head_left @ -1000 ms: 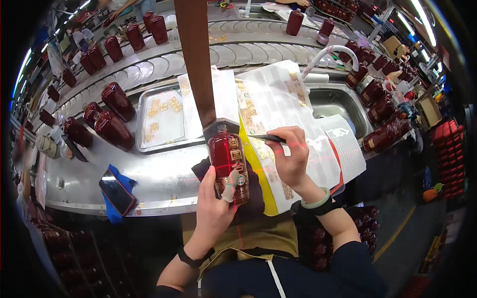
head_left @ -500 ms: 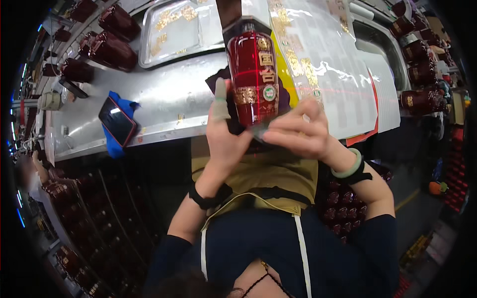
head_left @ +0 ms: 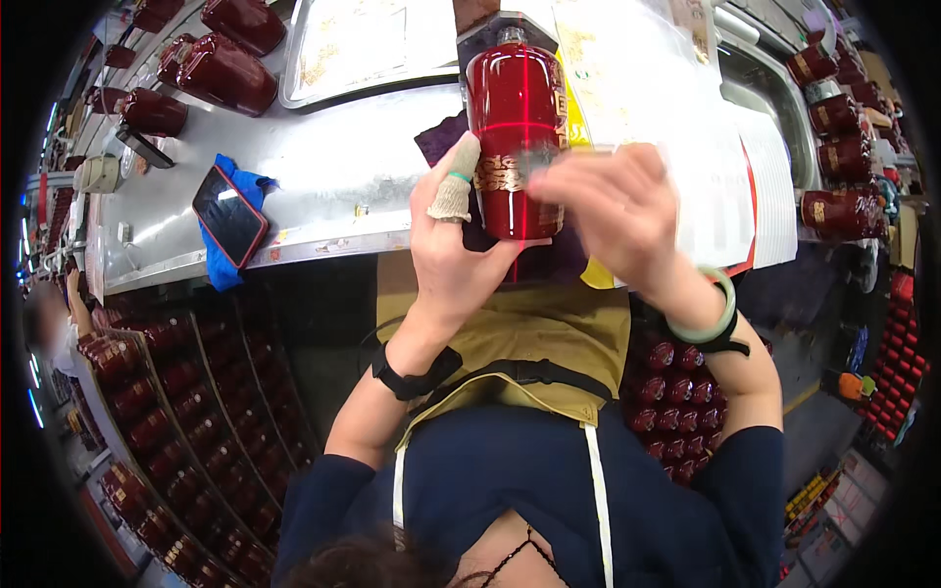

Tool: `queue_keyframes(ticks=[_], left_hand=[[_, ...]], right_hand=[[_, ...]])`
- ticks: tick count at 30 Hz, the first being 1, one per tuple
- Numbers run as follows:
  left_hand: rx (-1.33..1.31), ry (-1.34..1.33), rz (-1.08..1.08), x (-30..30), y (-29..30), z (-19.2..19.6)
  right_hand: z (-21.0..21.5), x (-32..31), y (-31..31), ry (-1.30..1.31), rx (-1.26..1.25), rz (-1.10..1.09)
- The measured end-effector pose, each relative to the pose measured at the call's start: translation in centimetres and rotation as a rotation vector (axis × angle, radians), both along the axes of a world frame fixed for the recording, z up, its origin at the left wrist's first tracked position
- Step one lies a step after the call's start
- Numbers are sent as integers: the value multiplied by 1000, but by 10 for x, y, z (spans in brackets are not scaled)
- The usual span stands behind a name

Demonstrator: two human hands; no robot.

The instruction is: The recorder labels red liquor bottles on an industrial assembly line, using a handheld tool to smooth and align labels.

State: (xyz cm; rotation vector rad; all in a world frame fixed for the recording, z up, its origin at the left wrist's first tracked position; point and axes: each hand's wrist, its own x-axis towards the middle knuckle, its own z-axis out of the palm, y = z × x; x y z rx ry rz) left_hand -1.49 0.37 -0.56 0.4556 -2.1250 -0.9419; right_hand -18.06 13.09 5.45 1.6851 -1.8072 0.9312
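A glossy dark red bottle [head_left: 510, 88] lies on its side, neck pointing away from me, with gold lettering at its right edge and a gold patterned band [head_left: 498, 174] round its lower part. My left hand [head_left: 453, 235] grips the bottle at its near left end; a cloth finger cover [head_left: 452, 199] is on one finger. Over the band's right side, my right hand [head_left: 622, 206] has its fingers pinched together, blurred by motion. A small greyish blur shows at its fingertips, too unclear to name. Red light lines cross on the bottle, and dark cloth [head_left: 446, 137] lies under it.
A phone [head_left: 230, 216] rests on a blue cloth [head_left: 223, 269] to the left. Behind are a metal tray [head_left: 292, 93] and several red bottles [head_left: 230, 73]. White sheets [head_left: 676, 147] lie to the right, with a yellow strip [head_left: 596, 275] beside the bottle. Racks of bottles [head_left: 186, 412] stand below left.
The bottle has turned about its length, so its large gold lettering has shifted to the right edge. My right hand has moved from the bottle's base up to the gold band.
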Motion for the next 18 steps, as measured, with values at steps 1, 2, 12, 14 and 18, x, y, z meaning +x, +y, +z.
queue_keyframes(ticks=[1,2,12,14,18], left_hand=[[28,-12,-27,0,-3,-3],[59,-27,-55,2,-3,-5],[-24,41,-48,4,-1,-11],[9,2,-65,6,-3,-8],[26,-50,-127,11,-9,-14]], right_hand=[[1,15,9,-27,72,158],[3,29,16,-57,146,316],[-3,33,27,-61,150,354],[3,13,12,-125,24,104],[-19,27,14,-103,46,235]])
